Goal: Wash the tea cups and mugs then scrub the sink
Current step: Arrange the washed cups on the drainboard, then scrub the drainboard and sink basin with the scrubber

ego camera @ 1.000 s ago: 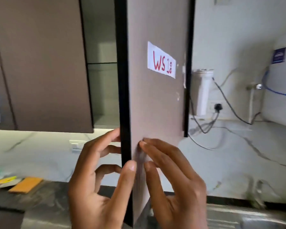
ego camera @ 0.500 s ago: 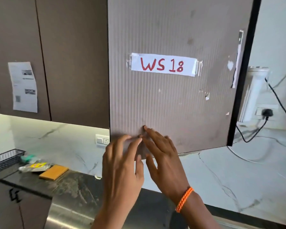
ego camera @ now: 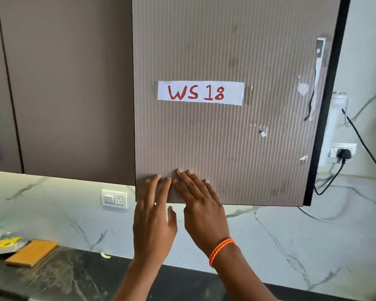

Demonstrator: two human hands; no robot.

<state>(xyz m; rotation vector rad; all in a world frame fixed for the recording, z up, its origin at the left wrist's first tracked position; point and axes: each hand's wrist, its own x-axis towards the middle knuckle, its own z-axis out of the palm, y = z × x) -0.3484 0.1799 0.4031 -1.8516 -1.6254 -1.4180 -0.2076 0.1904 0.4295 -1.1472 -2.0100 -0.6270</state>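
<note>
— What's different from a second ago?

— The cupboard door (ego camera: 221,131). A second ago it stood edge-on to the camera with the shelves showing behind it; now its ribbed face with the "WS 18" label (ego camera: 201,93) fills the view, swung most of the way shut. Its right edge still stands a little proud of the wall, so I'd say it isn't fully home.

— And the hands?

— Both flat on the door's lower left corner. The left hand (ego camera: 153,216) has its fingers (ego camera: 161,187) straight and spread against the panel, gripping nothing. The right hand (ego camera: 201,205), the one with the orange wristband (ego camera: 221,250), lies just beside it, fingers straight as well, tips touching the left's. Half a second ago they were in much the same spot, pressing.

— Where are the cups and mugs, or the sink?

— None in view. Only the dark bench (ego camera: 52,276) below, with an orange block (ego camera: 32,253) and a packet (ego camera: 4,244) at the far left, plus a wall switch (ego camera: 114,198) and a plugged socket (ego camera: 342,152).

— So what does it mean for the job?

— Probably a side errand ending. Washing hasn't visibly begun.
</note>
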